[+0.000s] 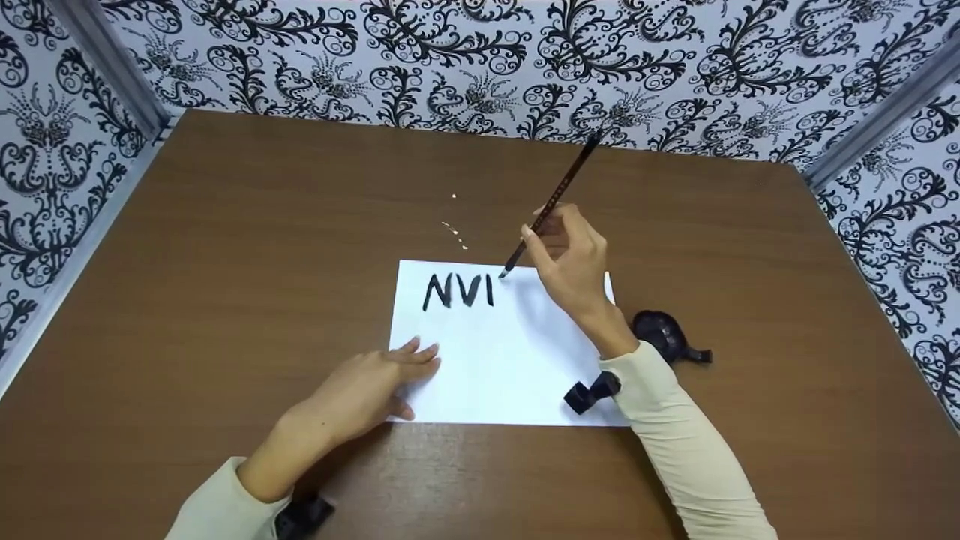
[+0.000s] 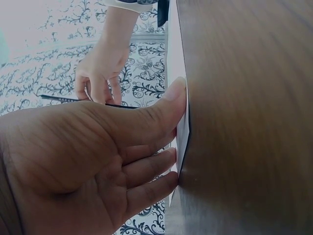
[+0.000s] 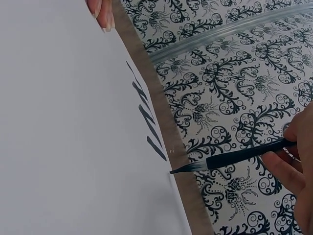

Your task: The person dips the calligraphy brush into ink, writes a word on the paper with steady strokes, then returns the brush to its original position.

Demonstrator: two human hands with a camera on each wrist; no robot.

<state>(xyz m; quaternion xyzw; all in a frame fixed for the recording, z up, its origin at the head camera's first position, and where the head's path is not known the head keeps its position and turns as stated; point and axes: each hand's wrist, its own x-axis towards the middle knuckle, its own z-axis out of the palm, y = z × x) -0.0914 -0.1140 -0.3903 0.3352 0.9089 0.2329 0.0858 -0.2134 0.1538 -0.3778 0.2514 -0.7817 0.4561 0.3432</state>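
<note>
My right hand [image 1: 574, 262] pinches a dark paintbrush [image 1: 556, 196] by its handle, the handle slanting up and away. Its bristle tip [image 3: 188, 168] is at the far edge of a white sheet of paper [image 1: 487, 360], just right of the painted strokes; whether it touches cannot be told. Black letters [image 1: 459, 291] reading "NVI" run along the upper part of the sheet. My left hand [image 1: 367, 390] rests on the sheet's left edge with fingers spread. In the left wrist view, the left thumb [image 2: 173, 93] and fingertips press on the paper.
A black rounded pot with a short spout [image 1: 660, 334] stands right of the sheet, beside the right forearm. Small pale flecks [image 1: 454, 231] lie on the brown wooden table [image 1: 262, 247] beyond the paper. Patterned black-and-white walls [image 1: 450, 67] border the table.
</note>
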